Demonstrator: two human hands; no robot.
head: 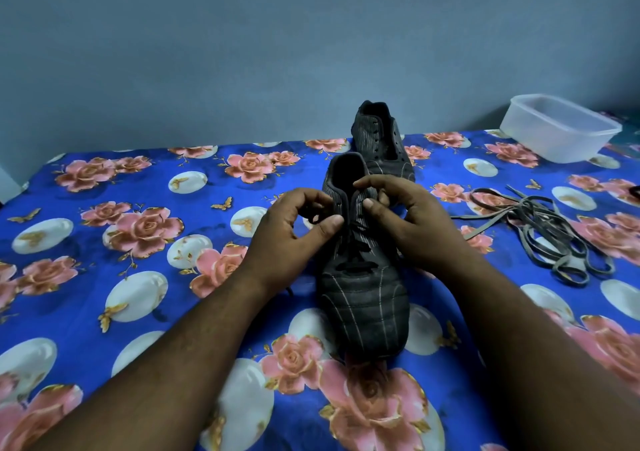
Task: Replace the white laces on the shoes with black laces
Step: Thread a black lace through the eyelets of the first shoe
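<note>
A dark striped shoe (363, 298) lies in front of me with its toe toward me, and a black lace (353, 267) runs through its lower eyelets. My left hand (294, 229) pinches a black lace end at the left upper eyelets. My right hand (405, 218) grips the right side of the shoe's collar, thumb on the tongue edge. A second dark shoe (379, 139) without a lace stands behind it. The removed pale greyish laces (540, 232) lie in a loose heap to the right.
Everything sits on a blue floral cloth (138, 208) against a grey-blue wall. A clear plastic container (557, 128) stands at the back right. A dark object shows at the far right edge (635, 192).
</note>
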